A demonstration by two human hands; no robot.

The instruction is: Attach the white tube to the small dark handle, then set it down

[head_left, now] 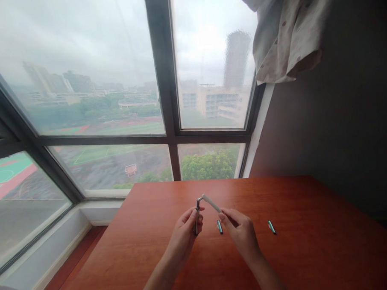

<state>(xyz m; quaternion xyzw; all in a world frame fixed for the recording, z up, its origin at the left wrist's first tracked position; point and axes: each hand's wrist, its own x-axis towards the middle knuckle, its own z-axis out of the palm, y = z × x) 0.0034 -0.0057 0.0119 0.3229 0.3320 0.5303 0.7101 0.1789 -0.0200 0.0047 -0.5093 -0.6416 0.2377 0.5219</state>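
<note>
My left hand (186,224) is closed around a slim dark handle with a shiny metal neck (198,204), which looks like a razor handle and stands nearly upright. Between the fingers and thumb of my right hand (240,228) is a pale grey slim stick (212,202), slanting up to the left. Its upper end meets the metal neck; whether the two are joined I cannot tell. On the table, just left of my right hand, lies a small green-and-black razor cartridge (219,226). A similar cartridge (272,227) lies farther right.
Both hands are above a reddish-brown wooden table (160,257). Large windows with dark frames (172,139) rise behind it. A light spotted shirt (283,42) hangs at the upper right, before a dark wall (340,125). White ledges run along the lower left.
</note>
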